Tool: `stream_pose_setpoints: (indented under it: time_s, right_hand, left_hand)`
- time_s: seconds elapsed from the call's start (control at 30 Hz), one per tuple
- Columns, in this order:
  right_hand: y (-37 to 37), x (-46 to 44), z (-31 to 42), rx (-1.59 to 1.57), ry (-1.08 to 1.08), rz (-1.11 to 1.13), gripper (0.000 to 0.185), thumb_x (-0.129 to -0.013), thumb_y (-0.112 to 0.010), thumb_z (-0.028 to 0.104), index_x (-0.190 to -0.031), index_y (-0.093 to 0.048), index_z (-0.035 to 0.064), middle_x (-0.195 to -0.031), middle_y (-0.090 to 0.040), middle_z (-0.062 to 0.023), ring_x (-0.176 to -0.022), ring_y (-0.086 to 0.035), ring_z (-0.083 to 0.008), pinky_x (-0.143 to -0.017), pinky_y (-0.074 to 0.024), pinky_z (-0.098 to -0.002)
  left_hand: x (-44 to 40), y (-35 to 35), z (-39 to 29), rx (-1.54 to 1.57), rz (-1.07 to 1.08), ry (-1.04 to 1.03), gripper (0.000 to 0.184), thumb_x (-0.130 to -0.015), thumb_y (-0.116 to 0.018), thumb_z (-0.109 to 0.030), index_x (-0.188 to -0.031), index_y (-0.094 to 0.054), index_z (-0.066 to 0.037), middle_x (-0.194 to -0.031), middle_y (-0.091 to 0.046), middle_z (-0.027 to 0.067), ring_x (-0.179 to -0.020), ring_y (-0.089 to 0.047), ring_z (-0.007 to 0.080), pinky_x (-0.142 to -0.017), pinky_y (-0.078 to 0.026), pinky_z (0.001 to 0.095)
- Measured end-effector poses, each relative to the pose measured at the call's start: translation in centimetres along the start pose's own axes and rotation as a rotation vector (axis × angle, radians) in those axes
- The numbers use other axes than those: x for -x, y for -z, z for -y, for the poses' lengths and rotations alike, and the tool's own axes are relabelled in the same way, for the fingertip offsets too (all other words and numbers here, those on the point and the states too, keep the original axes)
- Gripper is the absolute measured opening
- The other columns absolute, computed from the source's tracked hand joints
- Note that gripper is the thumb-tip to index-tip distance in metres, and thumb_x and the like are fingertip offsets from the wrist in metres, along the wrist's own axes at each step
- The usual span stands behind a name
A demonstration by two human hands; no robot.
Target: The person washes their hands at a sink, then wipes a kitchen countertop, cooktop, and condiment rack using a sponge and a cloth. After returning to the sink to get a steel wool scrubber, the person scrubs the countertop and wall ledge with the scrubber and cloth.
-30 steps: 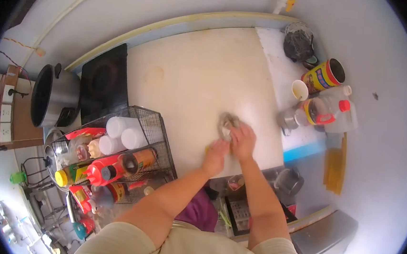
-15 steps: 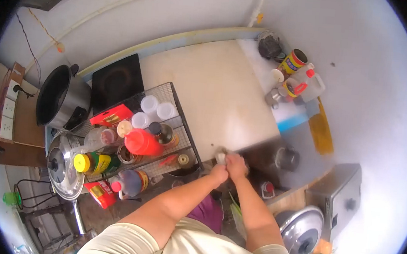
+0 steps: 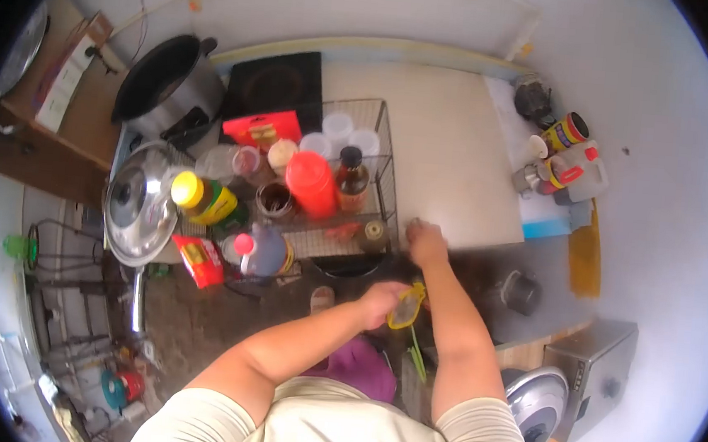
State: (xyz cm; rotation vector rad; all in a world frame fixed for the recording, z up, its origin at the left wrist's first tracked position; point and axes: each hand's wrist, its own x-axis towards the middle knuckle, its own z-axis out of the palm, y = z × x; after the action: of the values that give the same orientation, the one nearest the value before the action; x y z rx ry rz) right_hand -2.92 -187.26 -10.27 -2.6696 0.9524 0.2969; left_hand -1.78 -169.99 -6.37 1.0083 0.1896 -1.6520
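Observation:
My left hand [image 3: 382, 303] is closed on a yellow-edged, see-through item [image 3: 406, 307], which hangs below the worktop's front edge. My right hand [image 3: 428, 244] rests at the front edge of the pale worktop [image 3: 451, 154], its fingers curled. A small greyish bit shows at its fingertips, too little to identify. The wire rack [image 3: 387, 174] stands just left of my right hand, with a red bottle [image 3: 310, 184], a dark bottle [image 3: 352, 179] and white tubs [image 3: 337, 127] in it.
Left are a large pot [image 3: 169, 86], a black hob [image 3: 275, 82] and a glass lid [image 3: 135, 204]. A jug [image 3: 586, 174] and yellow-red can [image 3: 565, 134] stand back right. A metal pot [image 3: 521, 292] and steel box [image 3: 591, 381] are at the right.
Both hands have come from the worktop's middle to its front edge and separated. My left hand is now lower, with the yellow-edged item plainly visible. The view has shifted and turned left.

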Motion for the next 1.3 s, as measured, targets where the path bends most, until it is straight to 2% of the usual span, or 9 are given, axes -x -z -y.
stream_pose_setpoints:
  time_s: [0.17,0.2,0.3,0.53,0.67,0.87,0.97,1.1,1.3]
  right_hand:
    - [-1.3,4.4,-1.3,0.078,0.084,0.339,0.024,-0.082,-0.05,0.018,-0.099,-0.067,0.0158,-0.108,-0.062,-0.0062,-0.101,-0.056,-0.0296,-0.083,-0.0453,-0.0498]
    - [-4.9,3.4,-4.3,0.287,0.583,0.407,0.022,-0.083,-0.05,0.015,-0.095,-0.066,0.0077,-0.094,-0.066,-0.0084,-0.086,-0.062,-0.0289,-0.076,-0.0497,-0.0439]
    - [-3.4,6.8,-1.0,-0.891,-0.291,0.713,0.021,-0.086,-0.047,0.01,-0.094,-0.065,0.0028,-0.083,-0.067,-0.0087,-0.075,-0.065,-0.0254,-0.069,-0.052,-0.0371]
    - [-6.1,12.1,8.1,-1.549,-0.338,1.033,0.03,-0.087,-0.041,0.002,-0.111,-0.057,0.0012,-0.101,-0.064,-0.0104,-0.084,-0.064,-0.0204,-0.074,-0.0525,-0.0342]
    - [-8.8,14.1,12.7,-1.617,-0.349,1.389,0.034,-0.087,-0.04,0.004,-0.119,-0.052,0.0041,-0.104,-0.062,-0.0114,-0.087,-0.064,-0.0217,-0.077,-0.0531,-0.038]
    - [-9.9,18.9,22.0,-1.436,-0.367,1.535,0.033,-0.09,-0.04,0.017,-0.12,-0.053,0.0101,-0.1,-0.063,-0.0093,-0.081,-0.061,-0.0256,-0.068,-0.0518,-0.0409]
    - [-11.6,20.9,26.1,-1.437,-0.408,1.686,0.036,-0.091,-0.04,0.028,-0.116,-0.054,0.007,-0.099,-0.062,-0.0121,-0.082,-0.061,-0.0338,-0.07,-0.0514,-0.0483]
    - [-12.8,24.2,32.9,-1.346,-0.536,1.721,0.041,-0.09,-0.039,0.035,-0.116,-0.054,0.0075,-0.101,-0.061,-0.0127,-0.086,-0.059,-0.0343,-0.077,-0.0492,-0.0486]
    - [-14.4,29.4,43.6,-1.19,-0.309,1.93,0.046,-0.09,-0.036,0.037,-0.124,-0.051,0.0093,-0.115,-0.057,-0.0154,-0.096,-0.056,-0.0344,-0.083,-0.0465,-0.0479]
  left_hand:
    - [3.5,3.8,1.8,0.259,0.019,-0.08,0.054,-0.07,-0.037,0.013,-0.121,-0.049,0.002,-0.118,-0.056,0.0161,-0.109,-0.056,0.0288,-0.098,-0.043,0.0419]
    - [4.3,4.6,2.4,0.292,0.019,-0.115,0.054,-0.07,-0.037,0.013,-0.122,-0.049,0.002,-0.119,-0.055,0.0162,-0.11,-0.056,0.0286,-0.098,-0.043,0.042]
    - [6.3,7.4,4.5,0.42,0.037,-0.222,0.054,-0.07,-0.038,0.011,-0.123,-0.048,0.001,-0.121,-0.054,0.0166,-0.111,-0.055,0.0282,-0.098,-0.042,0.0422]
    - [13.8,13.3,9.5,0.652,-0.084,-0.433,0.041,-0.078,-0.046,0.004,-0.118,-0.05,0.002,-0.115,-0.057,0.0167,-0.107,-0.056,0.0294,-0.096,-0.044,0.0437]
    - [18.0,16.9,12.7,0.71,-0.203,-0.56,0.037,-0.081,-0.05,0.003,-0.118,-0.05,0.001,-0.113,-0.058,0.016,-0.105,-0.058,0.0288,-0.095,-0.045,0.0443]
    - [25.9,20.5,16.2,0.752,-0.387,-0.684,0.04,-0.078,-0.054,0.008,-0.117,-0.051,0.001,-0.111,-0.059,0.0137,-0.103,-0.059,0.0267,-0.094,-0.046,0.0417]
    - [29.1,22.9,18.5,0.771,-0.422,-0.771,0.039,-0.079,-0.054,0.007,-0.117,-0.051,0.0,-0.111,-0.06,0.013,-0.103,-0.059,0.0262,-0.094,-0.046,0.0411]
    - [34.4,26.1,21.2,0.905,-0.419,-0.896,0.037,-0.082,-0.053,0.004,-0.118,-0.051,0.0,-0.112,-0.06,0.0129,-0.104,-0.059,0.0255,-0.095,-0.046,0.0405]
    - [42.2,31.2,26.1,0.967,-0.527,-1.132,0.036,-0.088,-0.048,-0.004,-0.123,-0.047,0.002,-0.117,-0.058,0.0141,-0.107,-0.058,0.0243,-0.096,-0.045,0.04]
